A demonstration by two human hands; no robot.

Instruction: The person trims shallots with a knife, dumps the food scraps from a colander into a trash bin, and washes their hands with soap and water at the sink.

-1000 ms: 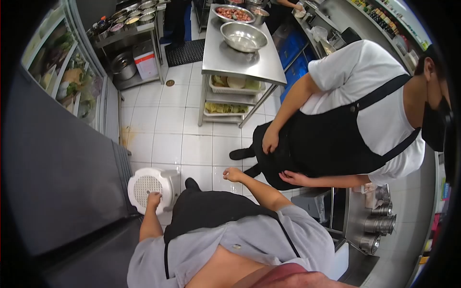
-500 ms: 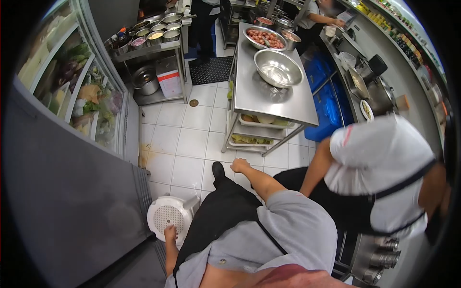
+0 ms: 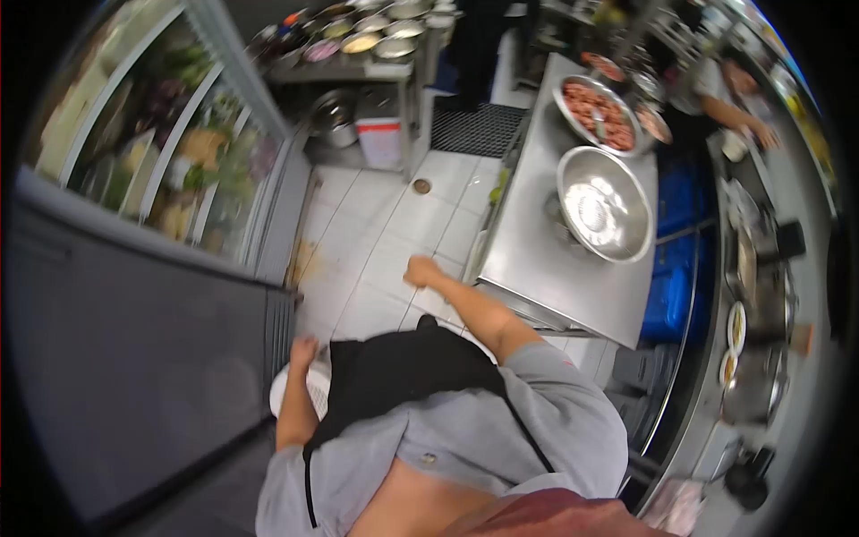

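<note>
My right hand [image 3: 420,271] hangs in front of me over the white floor tiles, loosely closed with nothing seen in it. It is left of the near end of a steel table [image 3: 555,273], apart from it. Low on my left, my left hand [image 3: 304,351] is curled, slightly blurred and appears bare. Under that forearm, partly hidden, stands a white plastic stool [image 3: 318,390] with a perforated seat. On the table are a shiny metal bowl [image 3: 617,192] and, behind it, a bowl of reddish chunks [image 3: 591,109].
A glass-fronted fridge [image 3: 170,134] with vegetables lines the left side. Beyond it is a stand with several food containers [image 3: 362,43]. A black mat [image 3: 477,131] lies at the back. Another person's arm [image 3: 738,116] is by the right counter; dark-clothed legs [image 3: 472,54] stand behind.
My view has turned and come closer to the steel table. My right hand is now beside its near end. The person who was bent over close on my right is out of view.
</note>
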